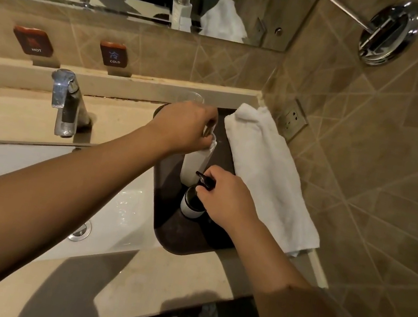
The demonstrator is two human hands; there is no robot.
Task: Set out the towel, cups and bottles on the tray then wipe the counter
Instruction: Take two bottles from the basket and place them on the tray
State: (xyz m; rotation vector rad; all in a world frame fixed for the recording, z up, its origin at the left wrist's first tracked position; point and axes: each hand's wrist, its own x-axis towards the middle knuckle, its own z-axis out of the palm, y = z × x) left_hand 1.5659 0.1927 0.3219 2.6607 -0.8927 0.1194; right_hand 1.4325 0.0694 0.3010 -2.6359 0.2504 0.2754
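Note:
A dark brown tray (179,239) lies on the beige counter (152,282) right of the sink. A folded white towel (263,173) rests along the tray's right side, its near end hanging past the tray. My left hand (182,128) grips the clear cap of a tall white bottle (195,164) standing on the tray. My right hand (225,200) holds the black pump head of a dark bottle with a white band (191,205), just in front of the white one. A clear cup (192,97) stands behind my left hand, mostly hidden.
A white sink basin (98,211) with a chrome drain lies left of the tray. A chrome tap (64,102) stands behind the basin under HOT and COLD signs. A mirror runs along the back wall. A wall socket (293,118) sits right of the towel.

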